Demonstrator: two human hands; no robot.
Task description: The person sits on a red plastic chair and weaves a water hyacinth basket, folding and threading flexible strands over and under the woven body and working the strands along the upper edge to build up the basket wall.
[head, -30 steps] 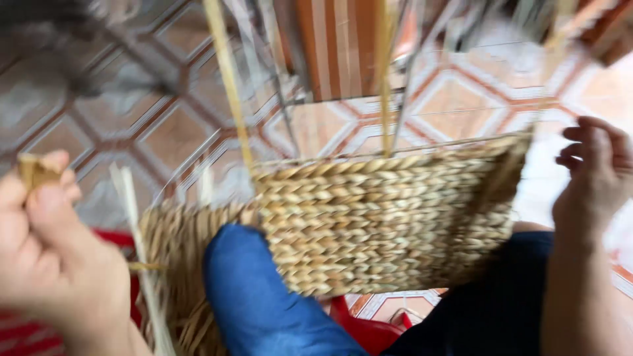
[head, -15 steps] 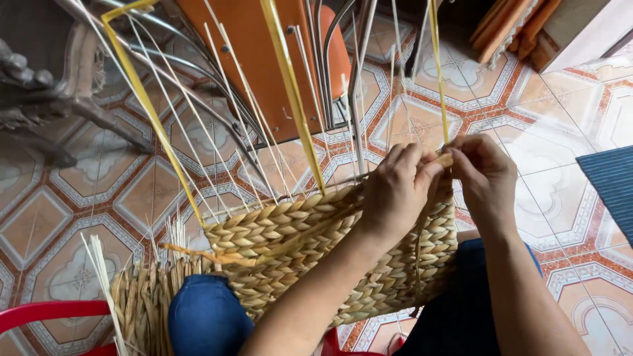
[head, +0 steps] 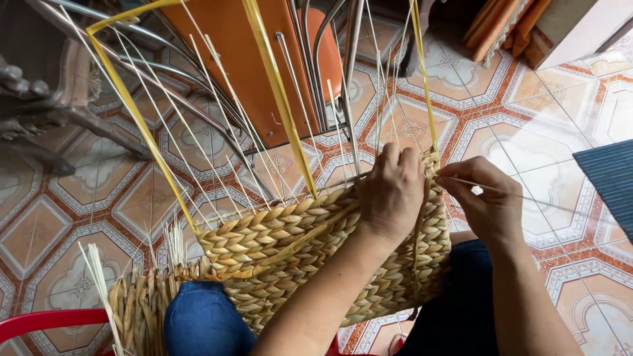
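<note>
My left hand (head: 390, 191) grips the coarse braided straw-coloured woven basket (head: 297, 264) at its top edge; my right hand (head: 484, 204) pinches a thin pale reed (head: 521, 196) beside it.

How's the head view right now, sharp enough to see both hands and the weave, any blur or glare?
Head view: sharp, even daylight; left hand, right hand and woven basket are crisp; soft sheen on the floor tiles, no harsh glare; thin strand at the right hand looks faint.

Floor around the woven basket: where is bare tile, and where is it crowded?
Bare tile lies right of the right hand, up to the dark mat. Left of the woven basket, loose stakes and chair legs crowd it.
</note>
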